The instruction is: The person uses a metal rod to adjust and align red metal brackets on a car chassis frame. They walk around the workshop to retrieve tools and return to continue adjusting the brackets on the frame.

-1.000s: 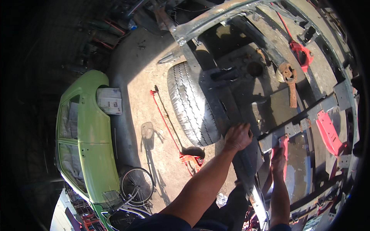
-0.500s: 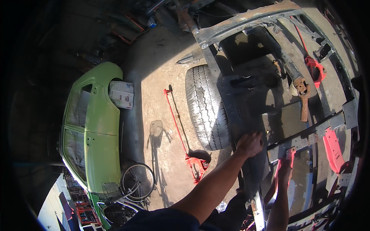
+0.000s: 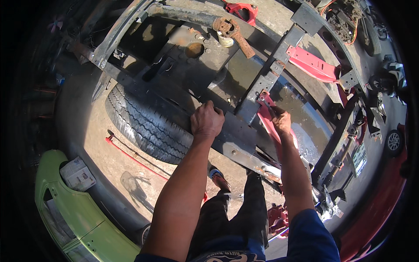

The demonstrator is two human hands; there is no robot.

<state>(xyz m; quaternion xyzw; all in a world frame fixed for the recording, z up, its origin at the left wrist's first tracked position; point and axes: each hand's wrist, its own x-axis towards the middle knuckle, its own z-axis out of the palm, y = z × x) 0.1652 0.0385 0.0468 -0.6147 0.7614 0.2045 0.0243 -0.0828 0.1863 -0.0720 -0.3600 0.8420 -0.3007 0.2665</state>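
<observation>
My left hand (image 3: 207, 118) is closed on the upper edge of a dark vehicle frame rail (image 3: 170, 109), its fingers curled over the metal. My right hand (image 3: 281, 122) is closed around a slim, wrench-like metal tool (image 3: 271, 109). The tool lies against the upper end of a red bracket arm (image 3: 265, 114), near where it joins a dark crossmember (image 3: 264, 81). Most of the tool is hidden by the fingers and shadow.
A large tire (image 3: 142, 124) stands left of the rail. Beyond lies a rusty driveshaft joint (image 3: 233, 35). Another red bracket arm (image 3: 314, 64) is mounted at the right. A green car (image 3: 83, 214) stands lower left, a red car (image 3: 375, 205) at right. A red-handled jack (image 3: 135, 155) lies on the floor.
My view has swung right, so the frame now lies centrally before me. My right hand has come up to the upper end of the red arm; my left stays on the rail.
</observation>
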